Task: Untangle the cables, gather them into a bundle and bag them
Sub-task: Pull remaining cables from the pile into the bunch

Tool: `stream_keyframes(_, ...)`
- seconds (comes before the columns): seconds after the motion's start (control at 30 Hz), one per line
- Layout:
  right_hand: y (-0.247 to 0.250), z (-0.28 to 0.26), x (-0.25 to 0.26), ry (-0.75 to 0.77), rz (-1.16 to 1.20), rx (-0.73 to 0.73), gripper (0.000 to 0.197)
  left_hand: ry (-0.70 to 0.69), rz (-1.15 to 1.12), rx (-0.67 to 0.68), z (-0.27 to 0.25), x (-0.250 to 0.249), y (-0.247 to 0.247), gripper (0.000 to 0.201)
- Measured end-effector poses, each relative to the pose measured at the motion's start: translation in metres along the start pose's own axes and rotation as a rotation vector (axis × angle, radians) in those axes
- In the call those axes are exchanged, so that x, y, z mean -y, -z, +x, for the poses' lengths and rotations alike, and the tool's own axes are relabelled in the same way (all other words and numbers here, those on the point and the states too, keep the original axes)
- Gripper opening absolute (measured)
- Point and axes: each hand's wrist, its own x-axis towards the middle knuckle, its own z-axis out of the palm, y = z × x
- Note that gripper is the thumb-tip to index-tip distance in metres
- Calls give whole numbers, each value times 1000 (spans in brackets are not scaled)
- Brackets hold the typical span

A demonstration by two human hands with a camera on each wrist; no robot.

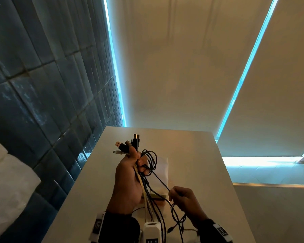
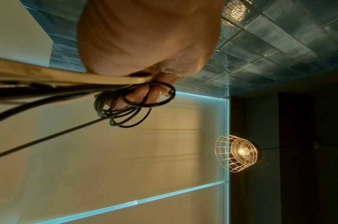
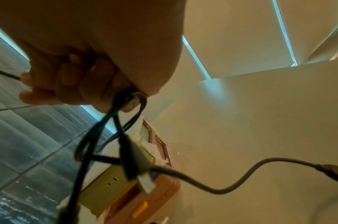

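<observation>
My left hand (image 1: 130, 172) is raised above the white table (image 1: 191, 172) and grips a bundle of cables (image 1: 144, 186), black and cream ones. Several plugs (image 1: 128, 144) stick out above its fist. A few black loops (image 1: 150, 160) are coiled around its fingers (image 2: 145, 94). One thin black cable (image 1: 161, 181) runs taut from those loops down to my right hand (image 1: 184, 197), which pinches it. The slack of that cable (image 3: 114, 121) hangs looped below my right hand, ending in a plug (image 3: 143, 177). A clear bag (image 1: 162, 172) lies flat on the table behind the hands.
A small green and orange packet (image 3: 126, 186) lies on the table under the cables. Dark blue tiles (image 1: 42, 85) cover the wall on the left. Drawn blinds (image 1: 182, 67) hang behind the table. A caged lamp (image 2: 239, 153) glows in the left wrist view.
</observation>
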Motion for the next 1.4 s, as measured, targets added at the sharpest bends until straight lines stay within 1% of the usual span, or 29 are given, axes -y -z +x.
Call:
stream_keyframes(0.13, 1, 2, -5, -64, -47, -26, 33, 7, 12, -11, 0, 2, 2, 38)
stream_keyframes(0.2, 3, 3, 2, -79, -53, -90, 30, -10, 49, -25, 3, 2, 4, 38)
stream_keyframes(0.3, 9, 5, 31, -39, 51, -218, 23, -13, 128, -35, 6, 2, 6, 36)
stream_keyframes(0.37, 9, 4, 60, 39, 172, -239, 19, 5, 179, -32, 5, 4, 4, 32)
stream_keyframes(0.47, 4, -3, 103, 208, 241, -184, 15, 10, 276, -26, 3, 11, -2, 36)
stream_keyframes(0.53, -3, -10, 122, 306, 213, -88, 14, 8, 317, -36, 2, 13, -5, 39)
stream_keyframes(0.63, -12, -17, 134, 382, 131, 59, 14, 24, 342, -29, 0, 14, -7, 40)
stream_keyframes(0.77, -14, -18, 131, 385, 118, 117, 17, 41, 191, 0, -4, 13, -8, 36)
stream_keyframes(0.87, -13, -18, 128, 345, 103, 163, 16, 95, 92, 68, -7, 13, -8, 34)
stream_keyframes(0.93, -10, -16, 123, 325, 104, 160, 17, 110, -8, 98, -7, 11, -7, 33)
stream_keyframes(1.0, -7, -14, 115, 311, 102, 143, 18, 88, -105, 100, -5, 8, -6, 34)
stream_keyframes(1.07, -6, -12, 103, 299, 98, 134, 25, 68, -174, 100, -3, 5, -5, 37)
stream_keyframes(1.17, -5, -12, 85, 275, 82, 118, 33, 43, -151, 105, -3, 5, -3, 38)
stream_keyframes(1.27, -5, -10, 74, 230, 42, 127, 31, 17, -78, 82, -4, 8, -3, 38)
stream_keyframes(1.4, -2, -9, 64, 190, 16, 121, 35, -14, -49, 39, -3, 11, -4, 33)
